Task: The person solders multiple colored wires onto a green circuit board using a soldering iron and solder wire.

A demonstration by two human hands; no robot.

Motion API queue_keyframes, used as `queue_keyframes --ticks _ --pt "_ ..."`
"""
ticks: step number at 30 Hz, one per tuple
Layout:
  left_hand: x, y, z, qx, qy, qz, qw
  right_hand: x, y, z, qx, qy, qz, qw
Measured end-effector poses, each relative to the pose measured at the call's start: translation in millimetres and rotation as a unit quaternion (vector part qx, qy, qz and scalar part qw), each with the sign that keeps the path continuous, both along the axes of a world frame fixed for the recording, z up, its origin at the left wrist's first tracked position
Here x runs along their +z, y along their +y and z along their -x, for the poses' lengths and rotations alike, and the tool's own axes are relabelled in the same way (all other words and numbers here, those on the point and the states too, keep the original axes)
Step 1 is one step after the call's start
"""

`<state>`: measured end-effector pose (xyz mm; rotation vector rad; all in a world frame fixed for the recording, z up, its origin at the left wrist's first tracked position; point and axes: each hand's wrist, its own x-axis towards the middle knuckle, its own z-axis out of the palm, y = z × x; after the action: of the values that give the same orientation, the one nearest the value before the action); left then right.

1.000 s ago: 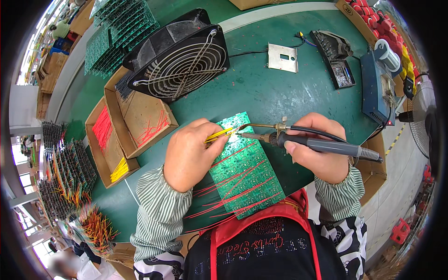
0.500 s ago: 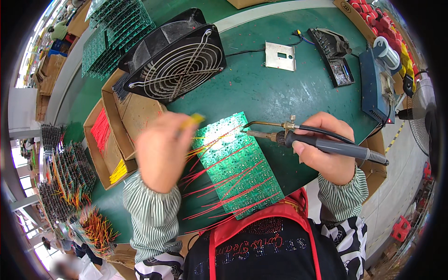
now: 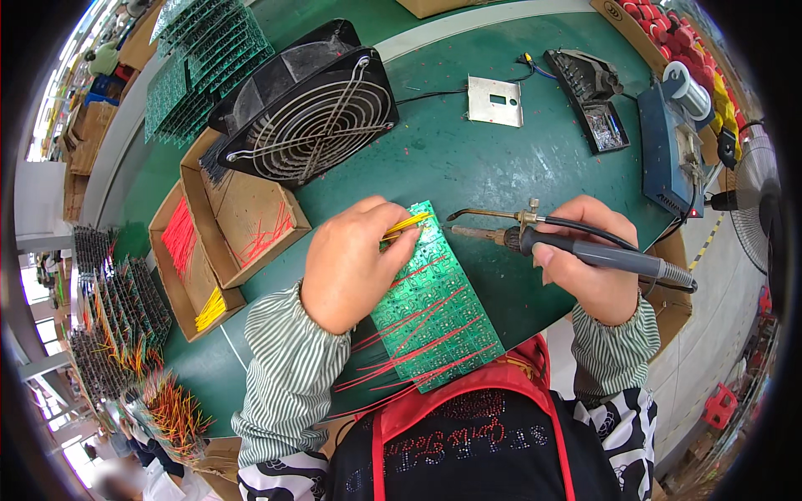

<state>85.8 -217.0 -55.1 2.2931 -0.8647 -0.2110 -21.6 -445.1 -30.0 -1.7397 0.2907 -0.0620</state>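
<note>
My left hand [image 3: 351,260] pinches a small bunch of yellow wires [image 3: 408,224] over the far left corner of a green circuit board [image 3: 447,313]. Several red wires [image 3: 393,361] trail off the board's left side. A soldering iron [image 3: 589,255] is gripped in my right hand [image 3: 595,288], along with its thin brass solder-feed tube [image 3: 484,214]. The iron's tip points left and lies close to the board's far right edge, near the yellow wire ends; whether it touches is too small to tell. My left hand covers part of the board's left edge.
Cardboard trays [image 3: 242,271] with red and yellow wires stand at left. Behind them are a black fan [image 3: 322,125] and stacked circuit boards [image 3: 205,71]. A metal plate [image 3: 494,101], a black tool holder [image 3: 597,104] and a blue solder station [image 3: 667,154] lie far right.
My left hand has moved right from beside the cardboard tray to the board, bringing the yellow wires over its far corner. My right hand and the soldering iron have shifted only slightly.
</note>
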Motion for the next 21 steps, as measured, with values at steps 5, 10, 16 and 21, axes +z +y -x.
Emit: queue_keyframes --ticks 5,10,16,21 --pt "-3 -1 0 0.006 0.008 -0.005 1.0 -2 2 -5 0.01 -0.006 -0.008 1.0" --pt "-1 -2 -1 0.011 0.026 -0.002 1.0 -3 0 -6 0.028 -0.004 0.005 1.0" --pt "-3 0 -2 0.012 0.019 -0.004 1.0 3 0 -2 0.005 -0.001 -0.011 1.0" --pt "4 3 0 0.004 0.0 -0.02 1.0 3 -1 5 0.022 -0.02 0.009 1.0"
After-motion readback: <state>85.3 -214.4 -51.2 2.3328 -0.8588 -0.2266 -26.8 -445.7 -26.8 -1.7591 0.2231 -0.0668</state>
